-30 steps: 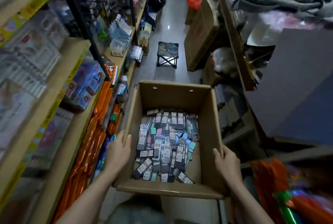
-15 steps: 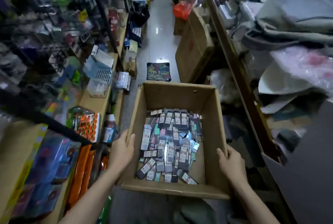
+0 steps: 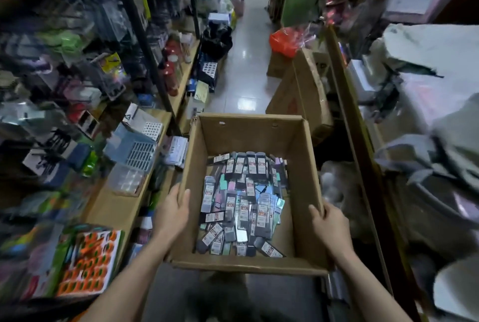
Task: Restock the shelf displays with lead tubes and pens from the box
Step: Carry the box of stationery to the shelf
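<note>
- Both hands, left hand [image 3: 173, 211] and right hand [image 3: 330, 227], stay clamped on the box [image 3: 302, 166] walls at lower centre, lead tubes [image 3: 242, 202] inside.
- Stool gone from view; tiled aisle [image 3: 248, 70] lies open in the upper centre.

Can't read the labels on the lead tubes [image 3: 242, 202], way too small. My fingers go behind the box [image 3: 248, 137] walls, and left shelf goods [image 3: 64, 68] are pure blur.
</note>
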A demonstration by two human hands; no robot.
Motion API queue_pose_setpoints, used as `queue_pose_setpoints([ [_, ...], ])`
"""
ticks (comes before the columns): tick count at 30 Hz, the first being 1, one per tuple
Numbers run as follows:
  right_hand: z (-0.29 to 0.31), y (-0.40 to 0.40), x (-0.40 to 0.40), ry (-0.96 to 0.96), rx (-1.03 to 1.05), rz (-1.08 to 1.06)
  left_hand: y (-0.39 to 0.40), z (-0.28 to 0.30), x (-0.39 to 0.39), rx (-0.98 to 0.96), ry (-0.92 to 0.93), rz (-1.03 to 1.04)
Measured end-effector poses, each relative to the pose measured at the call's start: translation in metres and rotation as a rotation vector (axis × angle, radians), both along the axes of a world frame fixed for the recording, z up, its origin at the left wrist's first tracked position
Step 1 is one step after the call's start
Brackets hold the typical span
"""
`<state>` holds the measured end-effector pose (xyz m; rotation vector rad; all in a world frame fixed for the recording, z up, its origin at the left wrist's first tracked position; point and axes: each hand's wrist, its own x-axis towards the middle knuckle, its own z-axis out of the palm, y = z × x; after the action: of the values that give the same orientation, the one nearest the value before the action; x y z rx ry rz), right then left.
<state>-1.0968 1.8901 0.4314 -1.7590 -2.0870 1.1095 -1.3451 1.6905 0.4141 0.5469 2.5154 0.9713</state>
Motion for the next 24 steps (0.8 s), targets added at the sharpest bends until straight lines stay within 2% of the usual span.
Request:
queue_pose_setpoints([
  [7, 0.007, 0.114, -0.107, -0.03, -0.008, 0.009, 0.114, -0.003, -0.108, -0.014, -0.034, 0.005],
  [13, 0.009, 0.208, -0.187, -0.018, -0.029, 0.097, 0.187, -0.001, -0.162, -0.025, -0.034, 0.092],
  [17, 0.004, 0.274, -0.238, -0.023, -0.075, 0.206, 0.222, -0.005, -0.183, -0.031, -0.007, 0.232],
  [24, 0.002, 0.359, -0.326, -0.025, -0.151, 0.569, 0.255, -0.011, -0.18, -0.066, 0.011, 0.557],
])
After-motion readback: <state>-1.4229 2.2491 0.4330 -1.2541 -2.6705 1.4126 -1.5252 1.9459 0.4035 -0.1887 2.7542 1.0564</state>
